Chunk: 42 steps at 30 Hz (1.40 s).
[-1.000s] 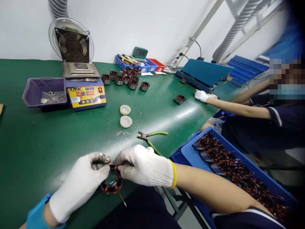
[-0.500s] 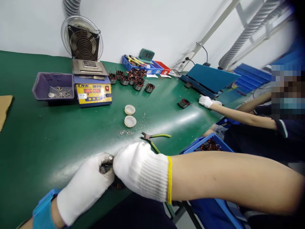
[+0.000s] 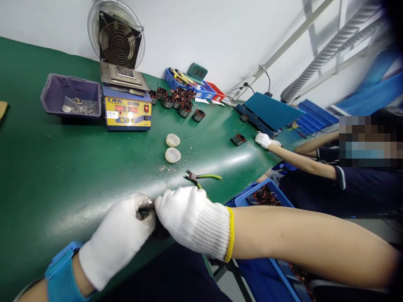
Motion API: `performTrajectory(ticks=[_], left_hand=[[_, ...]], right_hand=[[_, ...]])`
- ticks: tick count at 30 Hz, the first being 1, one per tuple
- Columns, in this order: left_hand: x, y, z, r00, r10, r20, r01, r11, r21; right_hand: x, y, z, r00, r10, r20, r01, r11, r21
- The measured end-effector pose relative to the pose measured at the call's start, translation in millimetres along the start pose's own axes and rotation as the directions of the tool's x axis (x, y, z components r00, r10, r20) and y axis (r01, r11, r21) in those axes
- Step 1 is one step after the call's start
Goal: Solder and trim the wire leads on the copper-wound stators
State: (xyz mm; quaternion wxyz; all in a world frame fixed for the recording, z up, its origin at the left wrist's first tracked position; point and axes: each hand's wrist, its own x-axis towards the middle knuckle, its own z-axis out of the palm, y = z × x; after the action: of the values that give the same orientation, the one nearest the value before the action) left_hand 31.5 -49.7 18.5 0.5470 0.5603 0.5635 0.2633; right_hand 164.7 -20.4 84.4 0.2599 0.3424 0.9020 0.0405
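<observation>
My left hand (image 3: 121,235), in a white glove, is closed around a dark part at the front edge of the green table. The part, mostly hidden, looks like a copper-wound motor stator (image 3: 160,231); a dark piece of it shows below the gloves. My right hand (image 3: 187,218), in a white knit glove with a yellow cuff, is closed against the left fingertips. Whatever its fingers pinch is hidden behind the glove. Just beyond the right hand lie green-handled cutters (image 3: 193,176), jaws apart. Two small white cups (image 3: 173,155) stand farther back, with metal clippings around them.
A solder pot (image 3: 127,111) stands at the back left beside a purple tray (image 3: 50,98). Several stators (image 3: 185,109) cluster near a blue bin (image 3: 171,79). On the right, a co-worker's gloved hand (image 3: 263,139) rests near a teal panel (image 3: 270,111). A blue crate (image 3: 242,199) holds stators.
The camera view has shifted and tilted slightly. Both my hands stay together with their grip much the same. The co-worker's hand remains near the teal panel.
</observation>
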Motion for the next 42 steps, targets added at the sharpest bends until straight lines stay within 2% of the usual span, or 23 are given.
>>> performTrajectory(ticks=[5, 9, 12, 14, 18, 22, 26, 31, 34, 37, 40, 42], left_hand=[[1, 1, -0.4, 1.000, 0.017, -0.011, -0.016, 0.997, 0.077], [3, 3, 0.3, 0.997, 0.053, -0.052, -0.046, 0.990, 0.131], [2, 5, 1.6, 0.993, 0.055, -0.101, -0.036, 0.982, 0.184], [1, 5, 2.3, 0.991, 0.042, -0.124, -0.015, 0.977, 0.211], [-1, 4, 2.9, 0.991, 0.027, -0.135, 0.004, 0.974, 0.226], [0, 5, 3.6, 0.988, 0.052, -0.148, -0.015, 0.970, 0.244], [1, 7, 3.4, 0.987, 0.060, -0.148, -0.021, 0.968, 0.252], [-1, 10, -6.3, 0.999, 0.005, -0.032, 0.000, 0.986, 0.167], [-2, 10, -13.0, 0.997, 0.054, -0.057, -0.038, 0.967, 0.251], [-4, 7, -14.2, 0.965, 0.240, -0.106, -0.179, 0.899, 0.400], [-5, 6, -11.3, 0.931, 0.354, -0.090, -0.266, 0.825, 0.499], [-5, 10, -9.6, 0.944, 0.327, -0.031, -0.262, 0.807, 0.529]], right_hand=[[-3, -2, -2, 0.998, 0.064, 0.005, -0.064, 0.998, -0.005], [-5, 0, 2, 0.994, 0.113, -0.001, -0.113, 0.991, 0.072], [-6, 8, 11, 0.980, 0.182, -0.077, -0.165, 0.969, 0.186], [-9, 15, 16, 0.974, 0.196, -0.111, -0.156, 0.942, 0.298], [-16, 24, 19, 0.972, 0.223, -0.068, -0.163, 0.856, 0.490], [-18, 19, 20, 0.956, 0.279, -0.094, -0.210, 0.869, 0.447], [-15, 13, 20, 0.959, 0.258, -0.116, -0.206, 0.918, 0.339], [-19, 19, 14, 0.972, 0.211, -0.105, -0.164, 0.926, 0.340], [-29, 30, 12, 0.992, 0.119, -0.045, -0.080, 0.859, 0.506], [-42, 38, 26, 0.996, 0.084, -0.027, -0.043, 0.728, 0.684], [-48, 37, 51, 0.988, 0.128, -0.084, -0.008, 0.593, 0.805], [-47, 32, 65, 0.973, 0.159, -0.168, 0.061, 0.522, 0.850]])
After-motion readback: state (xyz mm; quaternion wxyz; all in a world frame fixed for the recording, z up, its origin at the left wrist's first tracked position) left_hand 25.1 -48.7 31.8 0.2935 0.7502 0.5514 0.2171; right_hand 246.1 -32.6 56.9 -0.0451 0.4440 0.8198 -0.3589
